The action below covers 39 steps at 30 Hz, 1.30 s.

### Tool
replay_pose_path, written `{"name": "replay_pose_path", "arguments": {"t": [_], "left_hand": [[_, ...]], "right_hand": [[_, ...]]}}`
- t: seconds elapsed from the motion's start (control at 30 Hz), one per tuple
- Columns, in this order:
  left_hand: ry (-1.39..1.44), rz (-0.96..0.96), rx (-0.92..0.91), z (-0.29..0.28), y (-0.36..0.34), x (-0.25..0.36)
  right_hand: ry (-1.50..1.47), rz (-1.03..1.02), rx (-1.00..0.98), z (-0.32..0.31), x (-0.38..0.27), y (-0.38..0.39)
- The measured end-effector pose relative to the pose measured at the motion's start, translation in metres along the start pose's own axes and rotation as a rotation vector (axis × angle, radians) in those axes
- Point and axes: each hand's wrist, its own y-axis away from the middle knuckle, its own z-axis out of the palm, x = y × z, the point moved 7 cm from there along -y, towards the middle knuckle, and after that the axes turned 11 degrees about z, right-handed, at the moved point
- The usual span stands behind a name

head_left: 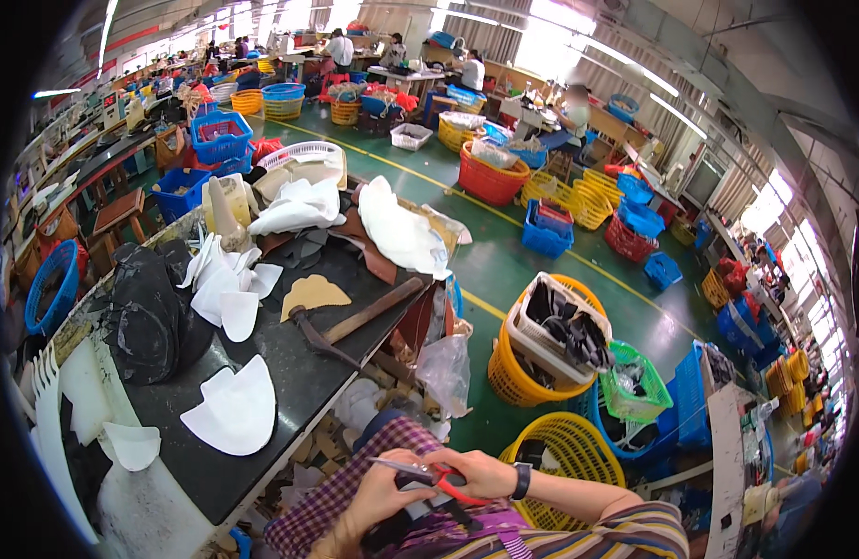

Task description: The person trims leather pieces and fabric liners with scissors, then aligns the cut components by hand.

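Red-handled scissors in the right hand, beside the table

The right hand [485, 473] is closed on the scissors [450, 484], just off the right side of the black table [304, 396], low in the view. The red handles lie within its fingers; the blades reach out of the grip toward the table, passing by the left hand [378, 491]. That hand is curled, with a dark piece [414, 482] at its fingers; whether it clamps the piece or only steadies it, I cannot tell. Whether the blades meet is also too small to make out. Both hands are close together above checked cloth [341, 477], clear of the table's edge.

On the table, a hammer [375, 309] lies near the right edge, beside a tan piece [316, 294]. A white piece [229, 410] lies flat on the table's near part, and a black bag [142, 312] slumps toward its left side. To the right of the table, a yellow basket [592, 438] stands on the floor, near the right forearm.
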Motion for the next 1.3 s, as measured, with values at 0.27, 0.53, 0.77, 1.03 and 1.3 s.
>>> {"name": "replay_pose_path", "arguments": {"t": [0.27,0.53,0.77,1.03,1.3], "left_hand": [[0.289,-0.302,-0.007,0.014,0.019,0.002],[-0.123,-0.163,0.351,-0.026,-0.067,0.004],[0.039,-0.452,0.286,-0.029,-0.124,-0.044],[0.347,-0.482,0.16,0.011,-0.245,-0.031],[0.339,-0.628,-0.124,0.095,-0.399,-0.008]], "right_hand": [[-0.055,-0.066,-0.07,-0.007,0.002,-0.002],[-0.49,0.12,0.339,-0.061,0.048,-0.028],[-0.579,0.142,0.457,-0.113,0.076,-0.071],[-0.684,0.156,0.68,-0.213,0.099,-0.048],[-1.008,0.371,0.866,-0.346,0.179,0.046]]}}
